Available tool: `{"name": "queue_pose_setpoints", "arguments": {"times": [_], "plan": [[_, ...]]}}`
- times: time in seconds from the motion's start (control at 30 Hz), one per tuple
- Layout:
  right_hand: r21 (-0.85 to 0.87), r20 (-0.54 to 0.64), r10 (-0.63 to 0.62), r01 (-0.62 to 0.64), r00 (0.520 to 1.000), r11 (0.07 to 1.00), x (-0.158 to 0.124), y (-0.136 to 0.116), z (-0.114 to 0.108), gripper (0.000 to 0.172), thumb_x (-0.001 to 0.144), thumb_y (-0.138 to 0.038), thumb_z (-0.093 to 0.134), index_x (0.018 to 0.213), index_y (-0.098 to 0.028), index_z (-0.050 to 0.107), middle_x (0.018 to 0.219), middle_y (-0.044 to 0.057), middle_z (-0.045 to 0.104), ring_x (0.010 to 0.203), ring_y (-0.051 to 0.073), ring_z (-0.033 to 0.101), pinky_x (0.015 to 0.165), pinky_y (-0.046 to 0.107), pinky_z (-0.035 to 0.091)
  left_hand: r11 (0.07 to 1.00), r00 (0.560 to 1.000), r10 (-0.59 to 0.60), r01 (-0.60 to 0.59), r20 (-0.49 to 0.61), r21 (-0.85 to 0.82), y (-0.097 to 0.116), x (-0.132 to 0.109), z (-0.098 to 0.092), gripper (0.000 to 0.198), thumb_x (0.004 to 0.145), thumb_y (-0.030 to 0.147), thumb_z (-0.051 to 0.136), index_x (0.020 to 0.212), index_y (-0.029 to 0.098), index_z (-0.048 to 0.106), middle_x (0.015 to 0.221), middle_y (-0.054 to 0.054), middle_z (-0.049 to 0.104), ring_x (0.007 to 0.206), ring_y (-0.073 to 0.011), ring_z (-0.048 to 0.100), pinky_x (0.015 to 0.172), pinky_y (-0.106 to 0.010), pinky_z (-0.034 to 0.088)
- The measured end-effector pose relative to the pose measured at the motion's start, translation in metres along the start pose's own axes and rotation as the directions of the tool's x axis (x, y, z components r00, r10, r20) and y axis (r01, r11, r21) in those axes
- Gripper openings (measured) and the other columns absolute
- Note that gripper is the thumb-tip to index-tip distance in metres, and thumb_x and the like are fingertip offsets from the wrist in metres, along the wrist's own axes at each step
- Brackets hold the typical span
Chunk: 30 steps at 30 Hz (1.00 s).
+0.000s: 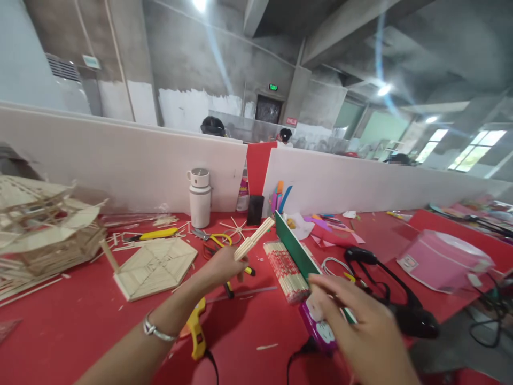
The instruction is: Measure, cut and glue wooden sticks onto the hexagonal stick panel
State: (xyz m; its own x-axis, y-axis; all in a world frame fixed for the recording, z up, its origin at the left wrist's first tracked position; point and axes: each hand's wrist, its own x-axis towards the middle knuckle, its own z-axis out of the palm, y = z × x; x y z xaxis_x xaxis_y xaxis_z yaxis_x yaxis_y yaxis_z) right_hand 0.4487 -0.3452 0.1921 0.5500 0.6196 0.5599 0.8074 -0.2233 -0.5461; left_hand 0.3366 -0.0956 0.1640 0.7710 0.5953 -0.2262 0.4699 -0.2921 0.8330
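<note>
My left hand (pixel 226 267) is closed around a small bundle of thin wooden sticks (pixel 254 238), which point up and away to the right. In the foreground my right hand (pixel 360 321) is closed with thumb and forefinger together; whatever it may hold is hidden. Behind its fingertips stands a long green board (pixel 296 248) on edge. Alongside the board lies a clear, red-patterned packet of sticks (pixel 286 271). Partly covered by my right hand is a purple object with white shapes (pixel 318 326). Below my left hand lies a yellow glue gun (pixel 196 329).
A hexagonal stick panel (pixel 158 267) and a wooden model building (pixel 52 230) occupy the left. Yellow-handled pliers (pixel 216 238), a yellow cutter (pixel 158 233) and a white flask (pixel 200 198) stand or lie farther back. A black headset-like object (pixel 409 299) and pink container (pixel 444 262) are right.
</note>
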Motion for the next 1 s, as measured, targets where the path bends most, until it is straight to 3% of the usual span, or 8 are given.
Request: {"name": "queue_pose_setpoints", "arguments": {"times": [0.1,0.2,0.3,0.37,0.53,0.67,0.87,1.0], "plan": [[0.109,0.228,-0.056,0.031,0.972,0.994,0.018,-0.038,0.043,0.027,0.093,-0.042,0.055,0.105,-0.029,0.075,0.104,0.003,0.076,0.089,0.021,0.072,0.079,0.032,0.058,0.999,0.999,-0.027,0.027,-0.021,-0.037,-0.013,-0.002,-0.012,0.016,0.07,0.024,0.059,0.081,0.014,0.065,0.052,-0.001,0.062,0.039,-0.0094,0.04,0.04,-0.02,0.027],[0.104,0.321,-0.031,-0.002,0.946,0.995,0.057,-0.047,0.089,0.025,0.093,-0.039,0.055,0.105,-0.029,0.075,0.103,0.0,0.077,0.09,0.02,0.071,0.079,0.03,0.055,0.986,0.999,-0.047,0.043,-0.022,-0.16,-0.025,0.003,-0.026,0.019,0.072,0.024,0.059,0.088,0.014,0.062,0.053,0.0,0.061,0.036,-0.0083,0.035,0.037,-0.02,0.025],[-0.118,0.432,0.029,0.024,0.901,0.993,0.113,-0.032,0.134,0.026,0.093,-0.036,0.052,0.101,-0.03,0.076,0.099,0.0,0.077,0.091,0.019,0.071,0.078,0.027,0.051,0.959,0.998,-0.053,0.038,-0.044,-0.281,-0.031,0.018,-0.038,0.018,0.073,0.022,0.058,0.089,0.014,0.059,0.052,0.0,0.06,0.034,-0.0076,0.032,0.035,-0.02,0.023],[-0.397,0.534,0.132,0.11,0.835,0.911,0.154,-0.014,0.158,0.025,0.092,-0.036,0.054,0.1,-0.031,0.077,0.103,0.0,0.077,0.095,0.019,0.07,0.077,0.025,0.049,0.947,0.997,-0.057,0.036,-0.057,-0.319,-0.032,0.035,-0.044,0.015,0.073,0.021,0.059,0.086,0.014,0.059,0.052,0.0,0.06,0.033,-0.0069,0.032,0.034,-0.02,0.023],[-0.667,0.407,0.218,0.126,0.887,0.734,0.254,0.034,0.196,0.029,0.092,-0.023,0.052,0.108,-0.016,0.075,0.111,0.018,0.072,0.105,0.029,0.066,0.087,0.036,0.046,0.927,0.996,-0.076,0.056,-0.037,-0.372,-0.038,0.087,-0.06,0.014,0.069,0.015,0.06,0.083,0.014,0.061,0.051,0.0,0.06,0.032,-0.0059,0.029,0.034,-0.02,0.021],[-0.784,0.383,0.175,0.219,0.907,0.581,0.31,0.064,0.23,0.029,0.089,-0.02,0.057,0.11,-0.006,0.073,0.121,0.025,0.066,0.13,0.036,0.045,0.106,0.045,0.031,0.903,0.999,-0.04,0.032,-0.008,-0.429,-0.047,0.111,-0.073,0.01,0.074,0.019,0.06,0.082,0.013,0.062,0.053,0.0,0.061,0.033,-0.0062,0.031,0.034,-0.02,0.022],[-0.871,0.339,0.225,0.214,0.913,0.443,0.333,0.094,0.281,0.03,0.087,-0.012,0.052,0.107,-0.006,0.074,0.117,0.025,0.068,0.123,0.037,0.051,0.104,0.053,0.027,0.885,0.998,-0.063,0.053,-0.006,-0.462,-0.059,0.112,-0.084,0.009,0.079,0.019,0.059,0.074,0.013,0.063,0.044,0.002,0.054,0.033,-0.0068,0.032,0.037,-0.02,0.024],[-0.883,0.304,0.229,0.182,0.925,0.433,0.331,0.087,0.282,0.03,0.089,-0.009,0.048,0.105,-0.007,0.074,0.113,0.023,0.07,0.119,0.035,0.056,0.1,0.05,0.03,0.843,0.992,-0.007,-0.064,-0.129,-0.535,-0.069,0.103,-0.083,0.018,0.08,0.028,0.063,0.069,0.016,0.057,0.043,0.005,0.048,0.038,-0.008,0.041,0.042,-0.02,0.032]]}}
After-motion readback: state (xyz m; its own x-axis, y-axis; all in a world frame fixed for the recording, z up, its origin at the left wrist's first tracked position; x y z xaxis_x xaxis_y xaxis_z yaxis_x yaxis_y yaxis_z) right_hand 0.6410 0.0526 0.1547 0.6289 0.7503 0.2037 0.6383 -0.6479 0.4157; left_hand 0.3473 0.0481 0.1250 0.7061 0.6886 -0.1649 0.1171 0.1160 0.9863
